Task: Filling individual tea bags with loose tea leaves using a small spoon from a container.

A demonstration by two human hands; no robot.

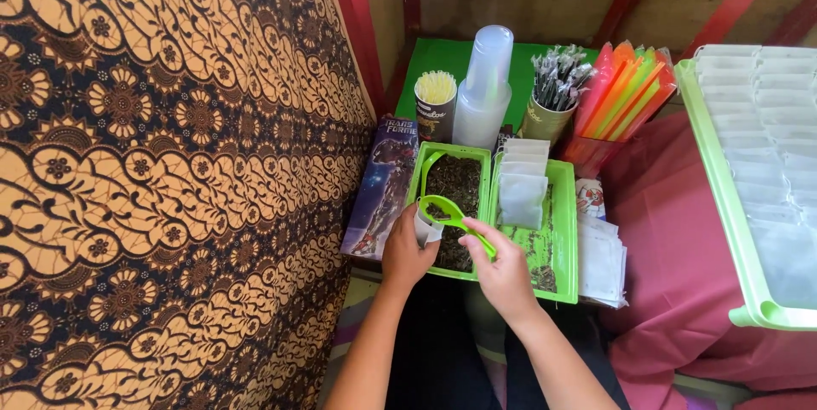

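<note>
My left hand (407,250) holds a small white paper bag (428,229) upright at the front left corner of a green tray (487,206). My right hand (502,269) grips the handle of a green scoop (444,210), whose bowl holds dark dried leaves right above the bag's mouth. The tray's left compartment is filled with the same dark leaves (455,184). Its right compartment carries a stack of white bags (521,189) and scattered crumbs.
A patterned brown cloth (170,172) hangs at the left. Behind the tray stand stacked clear cups (485,86), a cup of straws (436,103), a tin of wrapped sticks (553,91) and coloured sleeves (625,91). Another tray of white bags (757,163) sits at right. A printed box (383,189) lies left.
</note>
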